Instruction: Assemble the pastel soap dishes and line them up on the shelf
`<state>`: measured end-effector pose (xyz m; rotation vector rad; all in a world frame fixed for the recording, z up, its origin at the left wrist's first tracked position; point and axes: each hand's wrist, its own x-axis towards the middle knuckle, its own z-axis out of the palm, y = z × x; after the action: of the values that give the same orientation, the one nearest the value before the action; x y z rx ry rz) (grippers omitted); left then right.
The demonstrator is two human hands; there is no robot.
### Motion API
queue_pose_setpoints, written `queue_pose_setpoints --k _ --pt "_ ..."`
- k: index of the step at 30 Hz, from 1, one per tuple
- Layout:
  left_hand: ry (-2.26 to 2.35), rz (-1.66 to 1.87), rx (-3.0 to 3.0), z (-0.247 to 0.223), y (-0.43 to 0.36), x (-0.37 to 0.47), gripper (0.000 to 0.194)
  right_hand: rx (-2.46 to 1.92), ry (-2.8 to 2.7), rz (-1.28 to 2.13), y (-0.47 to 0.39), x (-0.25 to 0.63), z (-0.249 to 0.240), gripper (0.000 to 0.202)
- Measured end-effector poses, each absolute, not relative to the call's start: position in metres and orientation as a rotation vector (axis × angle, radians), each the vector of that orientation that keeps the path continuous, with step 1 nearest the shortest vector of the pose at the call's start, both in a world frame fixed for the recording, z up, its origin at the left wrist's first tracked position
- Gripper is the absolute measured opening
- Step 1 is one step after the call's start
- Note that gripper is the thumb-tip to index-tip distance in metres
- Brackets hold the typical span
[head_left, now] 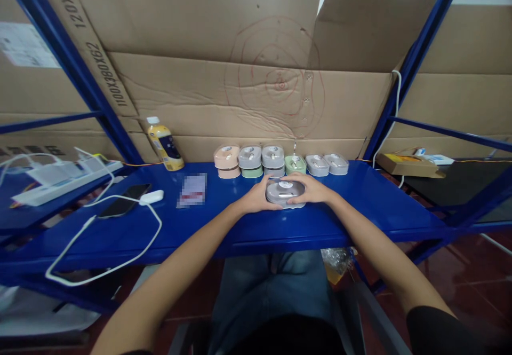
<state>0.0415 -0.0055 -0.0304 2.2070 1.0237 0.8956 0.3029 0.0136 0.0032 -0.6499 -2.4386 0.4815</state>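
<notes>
Between my two hands is a small grey plastic box [285,196] with rounded ends and a see-through lid bearing a round white sticker. My left hand [256,195] is curved round its left end, fingers at the far side and thumb at the near side. At the right end, my right hand [314,188] grips it the same way. Behind it stand similar lidded boxes: a pink stack [227,157], a grey-over-green stack [250,157], a grey stack [273,157], a single green box [295,164] and two single grey boxes [318,166].
On the blue table [256,232], a yellow bottle [165,144] stands at the back left. A blurred-out card [192,190], a phone [125,201] and a white cable [160,227] lie left of my hands. Cardboard [256,93] walls off the back between blue posts.
</notes>
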Motion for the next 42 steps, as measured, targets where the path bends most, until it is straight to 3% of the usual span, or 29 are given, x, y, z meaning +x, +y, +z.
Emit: queue_pose_setpoints --k 7,13,18,27,33,42 --pt "1.022 0.896 2.194 -0.033 -0.005 0.042 0.117 -0.719 -2.465 0.434 0.008 0.303 -0.005 0.076" --pt "0.982 0.863 2.231 -0.035 -0.004 0.039 0.104 -0.895 -2.497 0.339 -0.019 0.329 -0.008 0.094" --pt "1.035 0.882 2.239 -0.037 -0.001 0.038 0.079 -1.316 -2.347 0.191 -0.050 0.414 -0.010 0.091" --pt "1.073 0.842 2.290 -0.032 -0.004 0.039 0.068 -2.027 -1.869 -0.062 0.007 0.577 -0.015 0.091" --pt "1.069 0.871 2.253 -0.032 -0.004 0.040 0.065 -2.243 -1.518 0.027 0.075 0.555 -0.007 0.095" --pt "1.101 0.839 2.259 -0.032 -0.003 0.039 0.064 -2.027 -1.449 0.068 0.120 0.517 -0.015 0.066"
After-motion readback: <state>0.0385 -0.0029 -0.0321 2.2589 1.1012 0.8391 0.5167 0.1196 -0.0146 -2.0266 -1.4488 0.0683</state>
